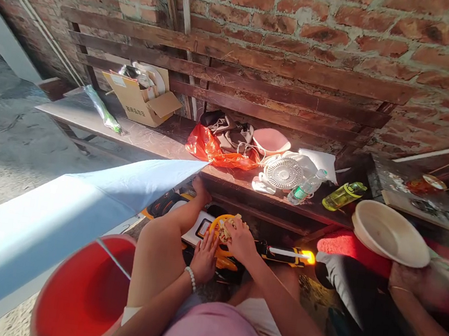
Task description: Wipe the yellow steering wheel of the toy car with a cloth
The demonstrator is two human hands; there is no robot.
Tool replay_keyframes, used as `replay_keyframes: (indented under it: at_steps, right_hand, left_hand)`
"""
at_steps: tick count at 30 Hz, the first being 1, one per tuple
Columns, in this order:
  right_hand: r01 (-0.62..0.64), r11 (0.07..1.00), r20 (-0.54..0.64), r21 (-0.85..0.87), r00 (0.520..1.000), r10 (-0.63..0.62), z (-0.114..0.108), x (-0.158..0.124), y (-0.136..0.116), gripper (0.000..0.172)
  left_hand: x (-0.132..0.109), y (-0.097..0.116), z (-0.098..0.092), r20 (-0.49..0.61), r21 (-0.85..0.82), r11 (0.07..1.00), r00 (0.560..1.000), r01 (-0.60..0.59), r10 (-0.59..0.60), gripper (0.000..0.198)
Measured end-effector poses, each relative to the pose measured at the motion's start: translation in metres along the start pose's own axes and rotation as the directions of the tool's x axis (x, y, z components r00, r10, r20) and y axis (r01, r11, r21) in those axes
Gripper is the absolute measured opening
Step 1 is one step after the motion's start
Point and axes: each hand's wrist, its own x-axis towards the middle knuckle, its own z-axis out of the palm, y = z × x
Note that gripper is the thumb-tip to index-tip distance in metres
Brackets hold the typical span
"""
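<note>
My left hand [205, 258] lies with fingers stretched out against the near left side of a yellow ring [214, 225], which looks like a steering wheel. The ring belongs to a white, black and yellow toy-like vehicle [193, 233] between my legs. My right hand [239, 240] is closed on a crumpled tan cloth-like piece [224, 231] over the ring; its exact kind is hard to make out. On the right, a bar with a glowing orange end [307, 256] sticks out from the vehicle.
A red bucket [84, 287] stands at my left, partly under a light blue fabric canopy [92, 195]. The wooden bench [162, 140] bears a cardboard box [144, 103], red bag [205, 146], fan [284, 173] and bottles [344, 196]. At right, another person's hand [408, 277] holds beige basins [391, 234].
</note>
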Motion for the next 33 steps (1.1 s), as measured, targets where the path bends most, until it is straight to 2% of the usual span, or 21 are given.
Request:
replay_keyframes:
  at_steps: [4,7,11,14,19,22,25,27,29,31,33]
  right_hand:
    - [-0.053,0.998,0.073,-0.024,0.996,0.054,-0.003,0.043,0.008,0.052]
    - [-0.134,0.991,0.053,-0.006,0.990,0.134,0.008,0.049,0.014,0.050]
    - [-0.261,0.965,0.027,-0.009,0.965,0.261,0.025,0.017,0.020,0.045]
    - [-0.284,0.959,0.061,-0.002,0.957,0.284,0.037,-0.020,0.017,0.040]
    - [-0.196,0.976,0.114,-0.098,0.972,0.207,0.048,-0.061,-0.010,0.044]
    - [-0.124,0.987,0.169,-0.102,0.976,0.140,0.047,-0.066,-0.023,0.045]
    - [-0.071,0.997,0.169,0.007,0.983,0.069,0.036,-0.058,-0.019,0.042]
    - [-0.057,0.997,0.103,0.052,0.993,0.052,0.025,-0.045,-0.012,0.046]
    - [-0.025,0.999,0.027,0.038,0.999,0.024,0.013,-0.026,-0.008,0.052]
    - [0.052,0.999,0.013,0.004,0.999,-0.052,0.008,-0.003,-0.012,0.053]
    - [0.154,0.988,0.058,-0.021,0.987,-0.153,0.010,0.018,-0.021,0.049]
  left_hand:
    - [-0.001,0.000,-0.001,0.011,0.024,1.000,1.000,-0.017,0.017,0.091]
    - [-0.001,0.000,-0.003,0.032,0.031,0.999,0.999,-0.015,0.014,0.093]
    - [-0.001,0.001,-0.003,0.048,0.015,1.000,0.999,-0.010,0.009,0.093]
    - [0.000,0.000,0.000,0.044,-0.011,1.000,0.999,-0.003,0.004,0.096]
    - [0.002,-0.005,0.005,0.024,-0.063,0.997,0.999,-0.039,0.041,0.093]
    - [0.004,-0.010,0.008,-0.002,-0.141,0.989,0.999,-0.046,0.046,0.091]
    - [0.006,-0.014,0.012,-0.089,-0.283,0.957,0.995,-0.066,0.042,0.088]
    - [0.009,-0.016,0.014,-0.154,-0.416,0.906,0.988,-0.083,0.020,0.088]
    - [0.013,-0.019,0.014,-0.168,-0.583,0.809,0.985,-0.073,-0.032,0.087]
    - [0.017,-0.023,0.009,-0.110,-0.766,0.642,0.988,-0.014,-0.110,0.085]
    - [0.020,-0.028,0.001,0.013,-0.911,0.405,0.986,0.079,-0.164,0.084]
